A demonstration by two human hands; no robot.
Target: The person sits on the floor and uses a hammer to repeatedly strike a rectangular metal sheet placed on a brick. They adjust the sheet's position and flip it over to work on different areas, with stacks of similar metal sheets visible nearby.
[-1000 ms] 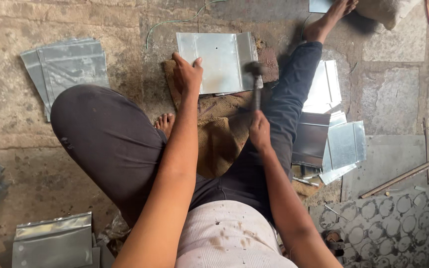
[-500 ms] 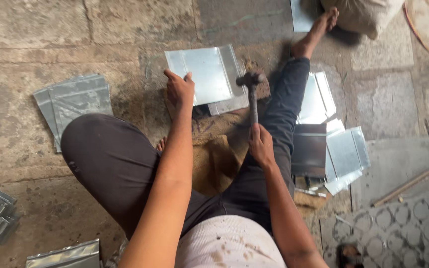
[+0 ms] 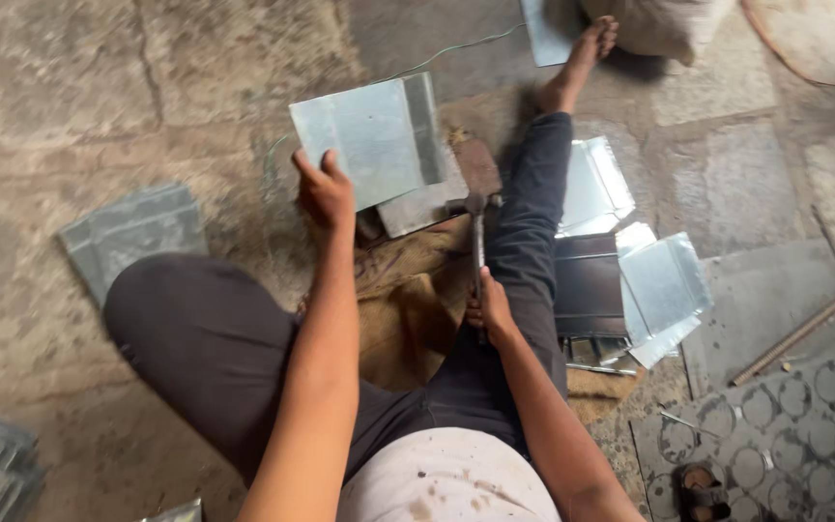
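Two hands: both busy over the brown sacking (image 3: 408,300).
Left hand (image 3: 326,191): grip clamped on the near corner of the metal sheet (image 3: 369,140), at the sacking's far edge.
Right hand (image 3: 491,307): grip closed round the hammer (image 3: 476,242), its head just right of the sheet.
Doing it well: I'd pin the sheet flat, fingers away from the struck edge.
Stone floor (image 3: 99,97): more folded sheets (image 3: 630,261) right of the sacking.

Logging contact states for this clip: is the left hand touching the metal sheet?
Touching. The head view shows the left hand gripping the lower left corner of the metal sheet, fingers wrapped over its edge.
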